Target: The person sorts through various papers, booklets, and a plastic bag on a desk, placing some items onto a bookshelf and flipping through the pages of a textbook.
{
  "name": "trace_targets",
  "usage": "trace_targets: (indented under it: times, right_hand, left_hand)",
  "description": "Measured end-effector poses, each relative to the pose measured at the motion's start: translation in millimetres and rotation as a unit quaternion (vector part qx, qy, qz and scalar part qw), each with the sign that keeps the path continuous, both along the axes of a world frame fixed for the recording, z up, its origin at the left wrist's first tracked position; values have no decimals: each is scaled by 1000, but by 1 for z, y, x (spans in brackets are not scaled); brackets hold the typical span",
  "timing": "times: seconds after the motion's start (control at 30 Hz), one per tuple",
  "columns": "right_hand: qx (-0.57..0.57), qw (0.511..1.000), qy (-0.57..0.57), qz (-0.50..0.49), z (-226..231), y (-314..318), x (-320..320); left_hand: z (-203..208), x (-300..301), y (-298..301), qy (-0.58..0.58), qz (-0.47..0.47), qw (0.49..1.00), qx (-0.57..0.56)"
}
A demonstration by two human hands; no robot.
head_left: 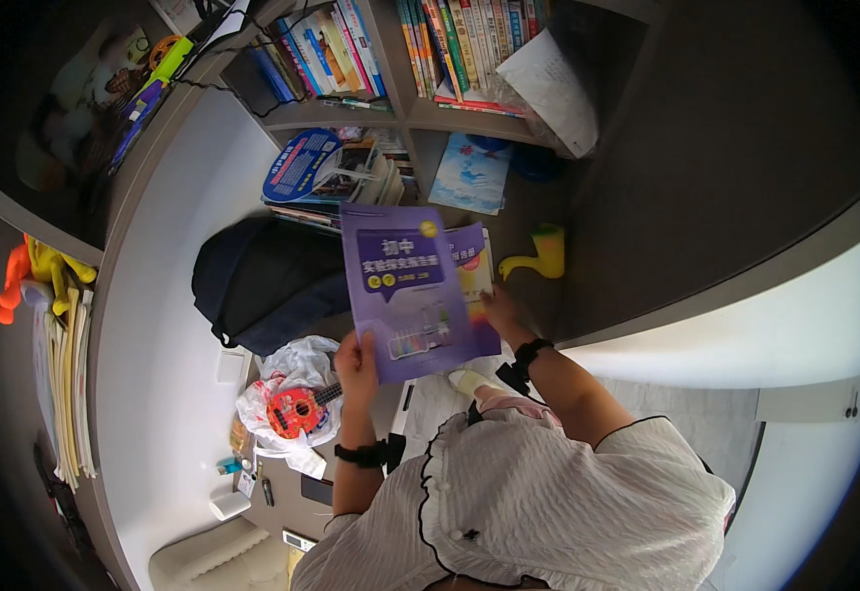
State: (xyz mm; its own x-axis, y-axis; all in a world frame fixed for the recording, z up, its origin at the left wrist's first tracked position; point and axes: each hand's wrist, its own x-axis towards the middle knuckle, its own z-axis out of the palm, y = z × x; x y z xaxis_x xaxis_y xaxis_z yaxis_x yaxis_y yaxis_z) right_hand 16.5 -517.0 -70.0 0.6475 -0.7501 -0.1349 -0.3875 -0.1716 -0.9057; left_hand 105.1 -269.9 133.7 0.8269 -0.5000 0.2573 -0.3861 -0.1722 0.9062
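Note:
A purple workbook (pixel 400 286) with a picture on its cover is gripped at its lower left corner by my left hand (pixel 356 366). Partly hidden behind it, a second purple booklet (pixel 468 246) shows its upper right part, along with the pale edge of another book. My right hand (pixel 502 311) is closed on the right edge of these booklets; its exact grip on each is hard to make out. Just beyond the right hand, a yellow duck-shaped object (pixel 538 254) stands on the desk surface.
Shelves of books (pixel 469 44) run along the back. A dark backpack (pixel 267 281) leans left of the booklets, near a blue fan-shaped card (pixel 302 165). A red toy guitar (pixel 295 412) lies on white plastic bags. A light blue booklet (pixel 469 172) sits in the lower cubby.

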Motion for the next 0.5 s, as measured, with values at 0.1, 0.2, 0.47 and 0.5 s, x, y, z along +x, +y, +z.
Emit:
trace_targets:
  times: [0.1,0.2,0.47,0.5]
  right_hand:
    - [-79,993,-15,-81,-84,-33,10]
    - [-41,998,46,-12,-40,-18,1]
    - [-87,988,99,-79,-32,-1,-43]
    - [-79,990,95,-69,-31,1,-40]
  left_hand:
    - [-47,5,-43,127,-62,990,-27]
    - [-121,34,-37,10,-21,984,175]
    - [-154,41,-61,-203,67,902,376]
    - [-158,44,-62,-296,100,875,369]
